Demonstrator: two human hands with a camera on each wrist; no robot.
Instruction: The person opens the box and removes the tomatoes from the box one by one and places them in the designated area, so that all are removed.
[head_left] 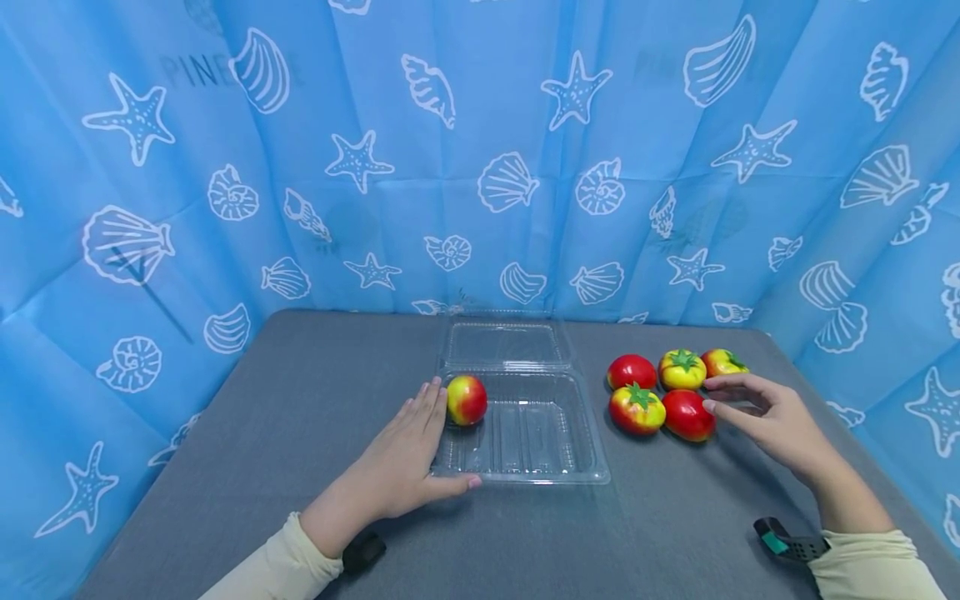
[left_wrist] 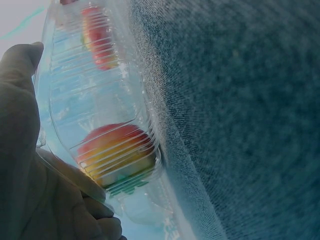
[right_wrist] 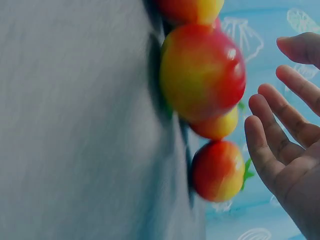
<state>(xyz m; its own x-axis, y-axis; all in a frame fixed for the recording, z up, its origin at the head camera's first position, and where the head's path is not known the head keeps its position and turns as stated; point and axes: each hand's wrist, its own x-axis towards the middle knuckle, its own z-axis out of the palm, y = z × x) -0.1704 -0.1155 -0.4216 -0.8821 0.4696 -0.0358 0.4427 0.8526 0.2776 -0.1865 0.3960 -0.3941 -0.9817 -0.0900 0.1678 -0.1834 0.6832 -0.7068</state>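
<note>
A clear plastic clamshell box [head_left: 588, 433] lies with its lid [head_left: 506, 342] folded back, away from me. One red-and-yellow toy tomato [head_left: 467, 400] sits inside at the back left; through the ribbed wall in the left wrist view, the toy tomato [left_wrist: 117, 152] shows green leaves underneath. Along the box's left side rests my left hand [head_left: 401, 462], fingers straight and thumb at the front rim. My right hand [head_left: 783, 425] is beside the right-hand cluster, fingers loosely bent around nothing. Nearest to it is a red toy tomato [head_left: 688, 416]. The right wrist view shows a gap between fingers and fruit [right_wrist: 205, 72].
Around that red one are more toy tomatoes: a red one [head_left: 632, 372], a leafy yellow-red one [head_left: 637, 410], a yellow one [head_left: 682, 369] and another [head_left: 723, 362] partly behind my right hand. A grey cloth [head_left: 315, 400] covers the table. A blue shell-print curtain [head_left: 465, 167] hangs behind.
</note>
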